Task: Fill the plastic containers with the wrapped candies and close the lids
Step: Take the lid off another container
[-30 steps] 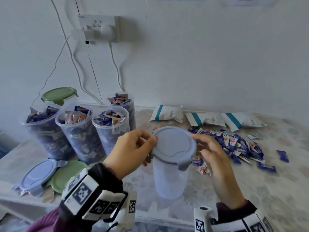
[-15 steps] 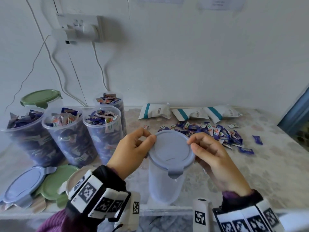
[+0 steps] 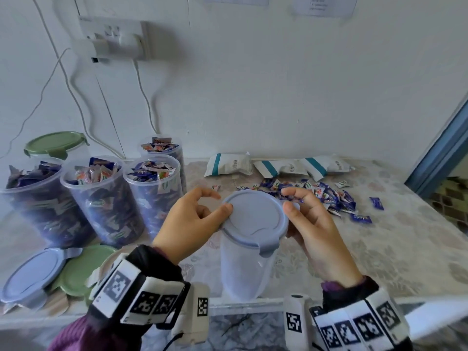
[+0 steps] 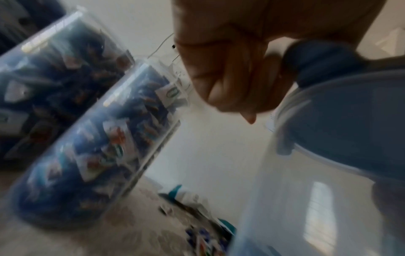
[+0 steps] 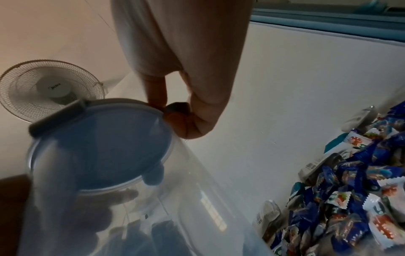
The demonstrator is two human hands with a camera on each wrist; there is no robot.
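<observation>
An empty clear plastic container (image 3: 247,272) stands at the table's front edge with a blue-grey lid (image 3: 254,216) on it. My left hand (image 3: 221,201) grips the lid's left rim, thumb on top, fingers curled behind. In the left wrist view the left hand (image 4: 241,97) curls beside the lid (image 4: 350,121). My right hand (image 3: 288,198) pinches the lid's right rim. The right wrist view shows the right hand (image 5: 173,110) with thumb and finger closed on the lid (image 5: 103,143) at its edge. A pile of wrapped candies (image 3: 321,196) lies behind the right hand.
Several open containers full of candies (image 3: 106,198) stand at the left, and one with a green lid (image 3: 55,145) behind them. Loose lids (image 3: 33,277) lie at the front left. White bags (image 3: 230,164) line the wall. Cables hang from a wall socket (image 3: 114,39).
Both hands keep their hold on the lid atop the empty container. The head view has swung right and closer, and the lid's front tab has shifted a little.
</observation>
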